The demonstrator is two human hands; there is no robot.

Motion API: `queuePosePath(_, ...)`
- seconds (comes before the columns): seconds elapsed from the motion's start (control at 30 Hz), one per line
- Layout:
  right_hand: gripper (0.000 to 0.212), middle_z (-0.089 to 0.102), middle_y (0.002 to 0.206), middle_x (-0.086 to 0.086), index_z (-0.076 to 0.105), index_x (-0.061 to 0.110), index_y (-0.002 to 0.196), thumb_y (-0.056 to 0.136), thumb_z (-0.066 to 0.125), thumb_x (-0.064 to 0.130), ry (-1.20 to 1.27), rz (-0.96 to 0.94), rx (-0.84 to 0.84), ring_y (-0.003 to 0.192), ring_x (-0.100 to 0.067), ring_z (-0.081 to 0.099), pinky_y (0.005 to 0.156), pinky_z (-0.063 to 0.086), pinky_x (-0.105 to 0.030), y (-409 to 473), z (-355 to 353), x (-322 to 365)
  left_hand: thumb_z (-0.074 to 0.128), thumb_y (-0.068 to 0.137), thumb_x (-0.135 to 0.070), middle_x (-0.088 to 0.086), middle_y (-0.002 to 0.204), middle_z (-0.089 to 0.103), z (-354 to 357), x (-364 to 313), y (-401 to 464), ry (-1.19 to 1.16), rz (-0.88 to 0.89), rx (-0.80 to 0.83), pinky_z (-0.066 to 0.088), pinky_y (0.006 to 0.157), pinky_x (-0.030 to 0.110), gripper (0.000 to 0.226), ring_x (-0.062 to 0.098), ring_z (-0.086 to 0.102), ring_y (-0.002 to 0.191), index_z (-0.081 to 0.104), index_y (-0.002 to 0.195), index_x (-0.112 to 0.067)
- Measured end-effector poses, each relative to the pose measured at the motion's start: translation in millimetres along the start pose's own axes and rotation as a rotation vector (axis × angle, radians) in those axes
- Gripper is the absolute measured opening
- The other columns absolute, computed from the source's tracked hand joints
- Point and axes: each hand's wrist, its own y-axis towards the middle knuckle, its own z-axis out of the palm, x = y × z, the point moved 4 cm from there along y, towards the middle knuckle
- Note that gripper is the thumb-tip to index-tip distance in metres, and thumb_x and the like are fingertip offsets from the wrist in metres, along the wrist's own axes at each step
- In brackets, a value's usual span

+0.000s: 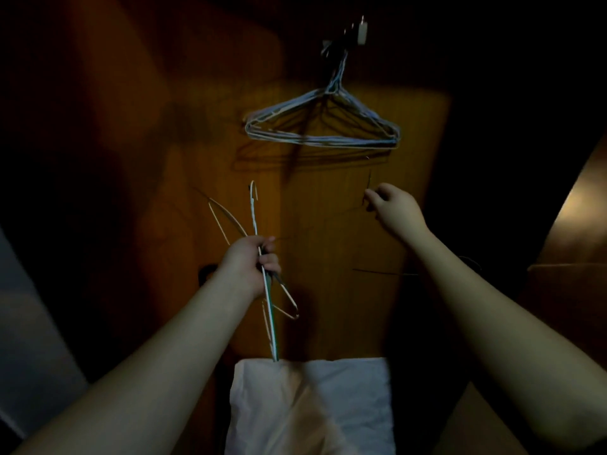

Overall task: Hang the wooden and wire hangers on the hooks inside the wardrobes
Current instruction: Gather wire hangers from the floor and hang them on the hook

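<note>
Several pale wire hangers (323,126) hang in a bunch from a white hook (360,31) high on the wooden wardrobe panel (410,126). My left hand (251,262) grips a bundle of light wire hangers (254,211) at their middle, their hooks pointing up and their lower ends reaching down. My right hand (392,206), below and right of the hung bunch, pinches the neck of a thin dark wire hanger (367,188) that is hard to make out against the wood.
A white folded cloth (315,405) lies at the bottom centre below my arms. Dark wardrobe walls close in at left and right. A brown surface (578,224) shows at the right edge. The scene is dim.
</note>
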Motion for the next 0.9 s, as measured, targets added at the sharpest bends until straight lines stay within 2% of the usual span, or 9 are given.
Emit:
queuePosePath(0.1, 0.023, 0.065, 0.084, 0.005, 0.065, 0.021, 0.103, 0.100, 0.049, 0.037, 0.056, -0.022, -0.025, 0.074, -0.009, 0.059, 0.061, 0.043, -0.024, 22, -13, 13, 0.038, 0.102, -0.014, -0.004, 0.062, 0.035, 23, -19, 0, -0.012, 0.020, 0.027, 0.022, 0.028, 0.013, 0.018, 0.005, 0.026, 0.025, 0.050, 0.091, -0.007)
queuePosePath(0.27, 0.022, 0.065, 0.081, 0.003, 0.065, 0.022, 0.099, 0.100, 0.049, 0.036, 0.120, -0.014, -0.073, 0.064, -0.009, 0.056, 0.054, 0.041, -0.025, 54, -31, 20, 0.038, 0.102, -0.014, -0.004, 0.061, 0.035, 48, -44, -7, 0.006, 0.104, 0.037, 0.022, 0.028, 0.013, 0.017, 0.005, 0.026, 0.025, 0.050, 0.093, -0.006)
queuePosePath(0.37, 0.025, 0.064, 0.086, 0.002, 0.066, 0.020, 0.106, 0.100, 0.047, 0.036, 0.126, -0.006, -0.129, 0.066, -0.010, 0.055, 0.055, 0.040, -0.026, 74, -42, 22, 0.040, 0.100, -0.012, -0.004, 0.060, 0.036, 60, -54, -11, 0.007, 0.146, 0.051, 0.022, 0.028, 0.013, 0.014, 0.005, 0.026, 0.026, 0.050, 0.093, -0.006)
queuePosePath(0.53, 0.025, 0.064, 0.094, 0.000, 0.063, 0.019, 0.111, 0.102, 0.044, 0.034, 0.215, 0.014, -0.178, 0.082, -0.017, 0.061, 0.073, 0.052, -0.039, 111, -47, 26, 0.038, 0.100, -0.011, -0.003, 0.061, 0.035, 75, -71, -18, 0.042, 0.226, 0.063, 0.022, 0.030, 0.014, 0.014, 0.005, 0.026, 0.028, 0.050, 0.094, -0.006)
queuePosePath(0.63, 0.025, 0.065, 0.094, -0.001, 0.062, 0.020, 0.108, 0.102, 0.044, 0.035, 0.242, 0.031, -0.182, 0.082, -0.018, 0.060, 0.074, 0.052, -0.041, 136, -43, 31, 0.037, 0.100, -0.010, -0.003, 0.060, 0.035, 80, -79, -18, 0.042, 0.260, 0.056, 0.021, 0.029, 0.013, 0.015, 0.005, 0.026, 0.027, 0.050, 0.094, -0.006)
queuePosePath(0.7, 0.024, 0.065, 0.094, 0.001, 0.061, 0.024, 0.106, 0.101, 0.043, 0.038, 0.233, 0.060, -0.169, 0.088, -0.021, 0.062, 0.085, 0.051, -0.046, 152, -38, 35, 0.037, 0.100, -0.009, -0.003, 0.060, 0.035, 84, -84, -17, 0.041, 0.277, 0.049, 0.021, 0.030, 0.012, 0.015, 0.005, 0.026, 0.026, 0.050, 0.092, -0.006)
queuePosePath(0.77, 0.018, 0.065, 0.093, 0.004, 0.058, 0.034, 0.094, 0.100, 0.043, 0.041, 0.242, 0.084, -0.153, 0.096, -0.025, 0.063, 0.095, 0.047, -0.053, 168, -33, 39, 0.038, 0.099, -0.008, -0.003, 0.060, 0.035, 88, -87, -16, 0.034, 0.288, 0.046, 0.021, 0.030, 0.012, 0.015, 0.005, 0.026, 0.027, 0.049, 0.090, -0.006)
queuePosePath(0.83, 0.020, 0.064, 0.088, 0.006, 0.055, 0.038, 0.085, 0.099, 0.042, 0.041, 0.273, 0.101, -0.145, 0.097, -0.027, 0.063, 0.098, 0.045, -0.055, 183, -30, 43, 0.038, 0.099, -0.007, -0.002, 0.059, 0.035, 90, -89, -15, 0.033, 0.300, 0.043, 0.021, 0.030, 0.012, 0.015, 0.005, 0.026, 0.027, 0.049, 0.089, -0.007)
queuePosePath(0.9, 0.017, 0.062, 0.085, 0.007, 0.056, 0.034, 0.092, 0.100, 0.042, 0.041, 0.293, 0.110, -0.141, 0.097, -0.027, 0.064, 0.097, 0.042, -0.055, 192, -29, 50, 0.038, 0.099, -0.008, -0.002, 0.059, 0.035, 91, -90, -13, 0.041, 0.308, 0.039, 0.020, 0.031, 0.012, 0.015, 0.005, 0.026, 0.027, 0.050, 0.090, -0.007)
